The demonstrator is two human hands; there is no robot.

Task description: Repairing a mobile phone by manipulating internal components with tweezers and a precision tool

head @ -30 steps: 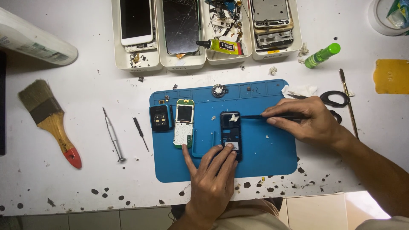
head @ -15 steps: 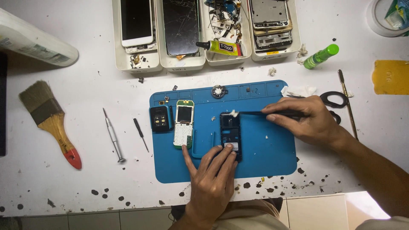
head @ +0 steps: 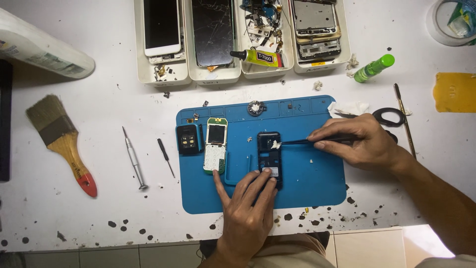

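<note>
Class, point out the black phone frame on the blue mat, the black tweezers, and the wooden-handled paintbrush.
black phone frame point(head: 269, 158), head view, middle of frame
black tweezers point(head: 293, 142), head view, shaft near the tip
wooden-handled paintbrush point(head: 67, 151), head view, handle

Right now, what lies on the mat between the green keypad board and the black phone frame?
In the head view, only bare blue mat with a raised groove lies between the keypad board and phone frame.

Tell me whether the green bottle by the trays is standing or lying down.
Lying down: the green bottle rests on its side on the white table, cap pointing up-right, beside the right tray.
</note>
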